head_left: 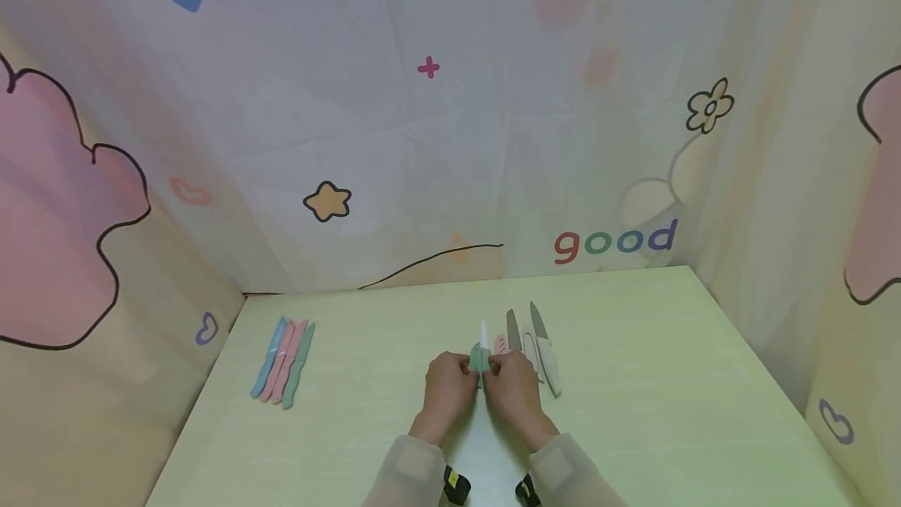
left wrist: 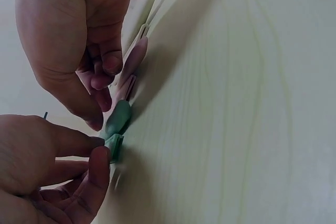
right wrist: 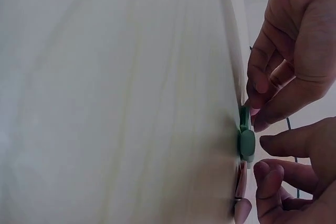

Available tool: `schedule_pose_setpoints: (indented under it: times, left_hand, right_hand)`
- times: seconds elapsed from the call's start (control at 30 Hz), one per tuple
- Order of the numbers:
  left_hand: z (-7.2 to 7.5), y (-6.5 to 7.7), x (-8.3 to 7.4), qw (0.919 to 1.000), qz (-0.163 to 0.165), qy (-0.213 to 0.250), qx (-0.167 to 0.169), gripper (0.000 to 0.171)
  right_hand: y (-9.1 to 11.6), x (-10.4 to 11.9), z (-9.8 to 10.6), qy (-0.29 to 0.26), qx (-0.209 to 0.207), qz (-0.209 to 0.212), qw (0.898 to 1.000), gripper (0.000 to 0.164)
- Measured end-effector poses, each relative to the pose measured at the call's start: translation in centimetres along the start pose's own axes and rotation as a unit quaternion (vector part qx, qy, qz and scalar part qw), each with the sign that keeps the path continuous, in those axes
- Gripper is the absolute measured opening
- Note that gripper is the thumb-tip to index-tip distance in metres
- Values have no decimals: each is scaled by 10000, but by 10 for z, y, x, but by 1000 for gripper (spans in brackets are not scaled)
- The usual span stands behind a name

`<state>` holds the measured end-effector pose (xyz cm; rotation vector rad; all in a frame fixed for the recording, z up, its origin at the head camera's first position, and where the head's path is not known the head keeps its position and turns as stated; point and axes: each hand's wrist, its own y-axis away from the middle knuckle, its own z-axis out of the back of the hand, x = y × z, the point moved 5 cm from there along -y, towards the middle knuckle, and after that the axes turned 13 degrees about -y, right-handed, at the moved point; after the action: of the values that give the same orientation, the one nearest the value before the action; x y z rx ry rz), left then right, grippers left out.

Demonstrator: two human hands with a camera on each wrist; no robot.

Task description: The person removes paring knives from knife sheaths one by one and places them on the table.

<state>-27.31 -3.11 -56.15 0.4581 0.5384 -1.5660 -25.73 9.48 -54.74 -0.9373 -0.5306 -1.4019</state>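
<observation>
My left hand (head_left: 450,383) pinches a green knife sheath (left wrist: 114,148) between thumb and fingertips, low over the table. Right beside the sheath lies a green-handled knife (left wrist: 119,117), its pale blade (head_left: 484,333) pointing away from me. My right hand (head_left: 517,388) is at this knife's handle; in the right wrist view its thumb and fingers are spread a little, with a gap to the handle. Just to the right are a pink sheath (head_left: 501,343) and a pink-handled knife (left wrist: 135,57), the latter's dark blade (head_left: 513,329) showing past my right hand.
Farther right lie a white sheath (head_left: 530,341) and a white-handled knife (head_left: 548,366) with a dark blade. At the left of the table (head_left: 669,382) several sheathed knives (head_left: 283,362) in blue, pink and green lie side by side. A printed curtain (head_left: 394,124) encloses the back and sides.
</observation>
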Motion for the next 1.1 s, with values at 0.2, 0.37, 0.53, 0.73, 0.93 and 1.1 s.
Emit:
schedule_pose_setpoints:
  times: [0.2, 0.37, 0.53, 0.73, 0.93, 1.1]
  left_hand:
    - [6, 2, 2, 9999, -47, -47, -154, 21]
    - [15, 11, 4, 9997, -1, 99, -244, 27]
    - [25, 22, 12, 9993, 76, 194, -298, 26]
    - [37, 33, 29, 9988, 214, 329, -277, 26]
    - [50, 40, 46, 9986, 301, 274, -337, 26]
    - [60, 45, 55, 9984, 395, 286, -293, 28]
  right_hand:
    - [-1, 0, -1, -216, -48, -134, 9997, 23]
    - [2, 6, -3, -554, -35, -80, 9984, 25]
    - [7, 11, -13, -873, 62, -86, 9961, 24]
    - [14, 23, -27, -1334, 253, -85, 9907, 22]
    - [19, 32, -42, -1673, 639, -161, 9837, 23]
    - [22, 34, -54, -1956, 937, -229, 9759, 24]
